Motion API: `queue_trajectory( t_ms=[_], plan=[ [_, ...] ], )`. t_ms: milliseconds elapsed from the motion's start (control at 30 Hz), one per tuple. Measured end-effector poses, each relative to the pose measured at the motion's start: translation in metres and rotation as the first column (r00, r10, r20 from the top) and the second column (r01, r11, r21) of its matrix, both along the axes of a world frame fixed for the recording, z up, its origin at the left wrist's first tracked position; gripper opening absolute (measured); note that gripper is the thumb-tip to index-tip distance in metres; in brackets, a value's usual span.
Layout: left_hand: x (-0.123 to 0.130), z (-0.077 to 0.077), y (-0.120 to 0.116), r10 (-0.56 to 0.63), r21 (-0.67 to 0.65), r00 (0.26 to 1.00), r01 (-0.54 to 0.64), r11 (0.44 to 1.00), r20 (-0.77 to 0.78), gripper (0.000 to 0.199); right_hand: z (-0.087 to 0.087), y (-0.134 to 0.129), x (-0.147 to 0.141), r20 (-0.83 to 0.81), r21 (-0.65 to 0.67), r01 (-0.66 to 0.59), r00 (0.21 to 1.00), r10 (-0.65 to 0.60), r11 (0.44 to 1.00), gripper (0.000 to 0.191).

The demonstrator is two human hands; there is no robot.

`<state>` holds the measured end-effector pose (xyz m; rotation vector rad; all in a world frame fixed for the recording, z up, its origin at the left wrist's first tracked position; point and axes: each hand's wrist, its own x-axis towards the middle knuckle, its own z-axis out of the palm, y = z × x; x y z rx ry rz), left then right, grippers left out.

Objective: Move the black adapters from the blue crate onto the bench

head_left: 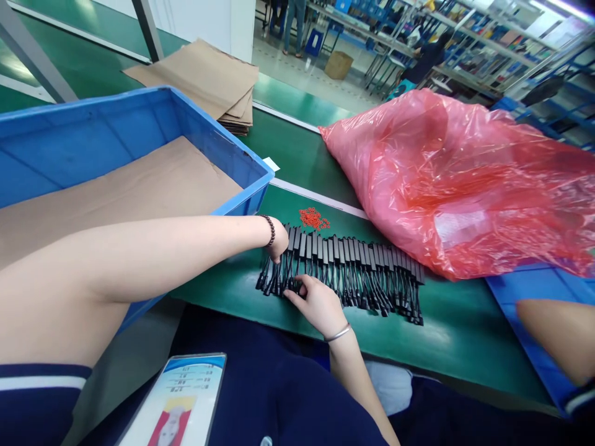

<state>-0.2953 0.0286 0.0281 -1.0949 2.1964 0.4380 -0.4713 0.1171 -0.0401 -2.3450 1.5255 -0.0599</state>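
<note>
A row of black cable adapters (346,251) lies side by side on the green table, their flat bodies away from me and their thin leads toward me. At the left end of the row, my left hand (277,240) bends down over the adapters with its fingers closed. Its fingertips are mostly hidden, so what they hold cannot be made out. My right hand (323,305) rests over the lead ends (279,286), thumb and forefinger apart and touching or just above them. Small red rings (314,218) lie in a loose pile behind the row.
A blue crate (223,139) lined with brown cardboard (186,179) stands at left, cardboard sheets (209,74) stacked behind it. A large pink plastic bag (418,161) touches the row's right end. Another person's arm (558,334) is at right, near a blue bin (525,310).
</note>
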Motion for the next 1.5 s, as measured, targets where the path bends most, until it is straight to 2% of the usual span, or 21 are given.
queue_trajectory(
  t_ms=[167,267,367,433,567,700,900,1100,1233,1300,1400,1500],
  plan=[
    [0.000,0.006,0.001,0.033,0.023,0.999,-0.032,0.999,-0.010,0.046,0.004,-0.014,-0.005,0.140,-0.227,0.058,0.990,-0.026,0.972,0.034],
    [-0.001,0.004,0.000,0.235,0.037,0.969,-0.232,0.972,-0.078,0.079,0.003,-0.018,-0.005,0.196,-0.279,0.065,0.981,-0.009,0.958,0.032],
    [-0.002,-0.006,-0.002,0.502,0.118,0.851,-0.489,0.864,-0.155,0.100,0.001,-0.018,-0.004,0.257,-0.272,0.055,0.966,0.017,0.961,0.028],
    [-0.004,-0.016,-0.002,0.613,0.169,0.765,-0.589,0.790,-0.199,0.104,-0.001,-0.015,-0.004,0.298,-0.266,0.051,0.954,0.032,0.963,0.026],
    [-0.008,-0.032,0.002,0.721,0.123,0.643,-0.719,0.684,-0.257,0.101,-0.005,-0.012,-0.009,0.378,-0.260,0.046,0.924,0.058,0.964,0.023],
    [-0.012,-0.041,0.007,0.754,0.096,0.586,-0.767,0.634,-0.298,0.100,-0.008,-0.014,-0.016,0.446,-0.265,0.068,0.893,0.060,0.962,0.023],
    [-0.031,-0.053,0.003,0.742,0.130,0.546,-0.765,0.631,-0.389,0.100,-0.009,-0.022,-0.021,0.501,-0.299,0.121,0.864,0.048,0.946,0.024],
    [-0.068,-0.045,-0.002,0.736,0.164,0.541,-0.749,0.642,-0.407,0.091,-0.010,-0.023,-0.036,0.541,-0.288,0.158,0.841,0.025,0.944,0.024],
    [-0.091,-0.048,-0.010,0.713,0.164,0.498,-0.752,0.638,-0.493,0.094,-0.012,-0.023,-0.043,0.564,-0.279,0.193,0.826,-0.002,0.941,0.024],
    [-0.102,-0.051,-0.015,0.686,0.183,0.489,-0.727,0.662,-0.539,0.092,-0.012,-0.024,-0.044,0.562,-0.283,0.209,0.827,-0.015,0.936,0.024],
    [-0.111,-0.049,-0.018,0.639,0.255,0.506,-0.632,0.732,-0.579,0.089,-0.009,-0.025,-0.044,0.548,-0.293,0.214,0.836,-0.020,0.932,0.024],
    [-0.095,-0.030,-0.005,0.622,0.283,0.495,-0.597,0.751,-0.606,0.090,-0.004,-0.023,-0.042,0.543,-0.297,0.187,0.840,0.004,0.936,0.026]
  ],
)
